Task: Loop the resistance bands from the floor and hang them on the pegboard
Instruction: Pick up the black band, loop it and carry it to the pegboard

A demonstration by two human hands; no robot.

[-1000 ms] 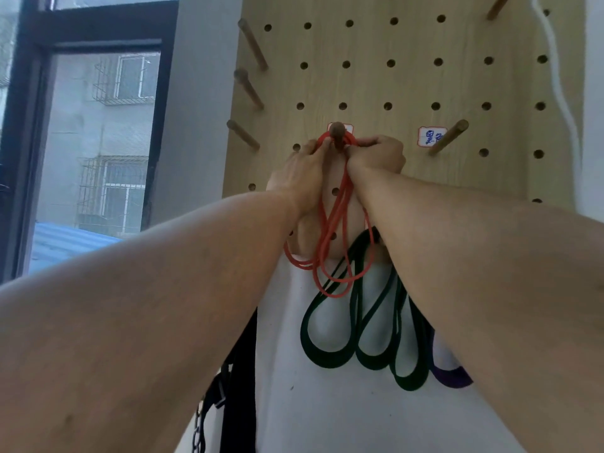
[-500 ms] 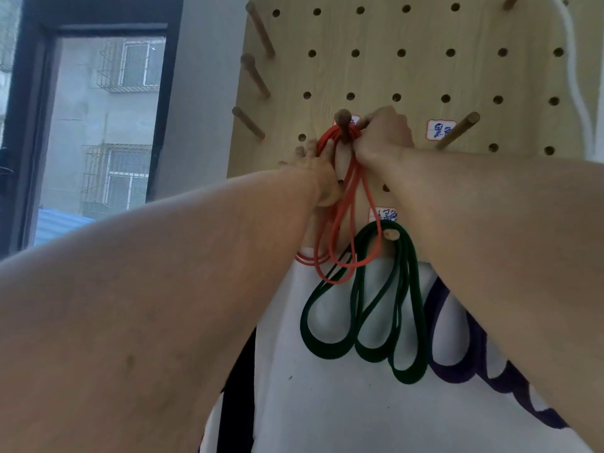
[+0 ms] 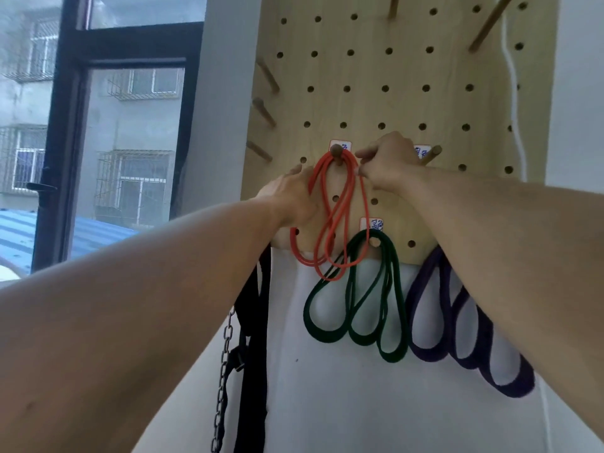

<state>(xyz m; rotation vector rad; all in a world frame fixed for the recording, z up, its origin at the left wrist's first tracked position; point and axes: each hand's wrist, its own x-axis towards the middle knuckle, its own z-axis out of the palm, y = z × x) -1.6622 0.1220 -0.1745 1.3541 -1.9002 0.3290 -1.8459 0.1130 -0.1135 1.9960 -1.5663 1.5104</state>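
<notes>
A wooden pegboard [image 3: 359, 76] hangs on the wall. The red resistance band [image 3: 340, 204], folded into several loops, hangs from a round peg [image 3: 336, 151]. My left hand [image 3: 291, 194] lies just left of it with its fingers straight against the board, and a red strand crosses in front of them. My right hand [image 3: 387, 163] is just right of the peg, fingers curled, pinching the band's right strand. A looped green band [image 3: 356, 322] hangs from a lower peg [image 3: 375, 242]. Right of it hangs a purple band [image 3: 464, 338], its top hidden by my right forearm.
Several bare pegs stick out along the board's left edge [image 3: 263, 109] and at its top right [image 3: 487, 26]. A black strap [image 3: 253, 322] and a chain [image 3: 222, 371] hang below the board on the left. A white cord [image 3: 513, 93] runs down the right side. A window [image 3: 98, 142] is on the left.
My left hand has let go of the red band's top and dropped to the lower left. The band's loops now hang spread on the peg. My right hand stays beside the peg.
</notes>
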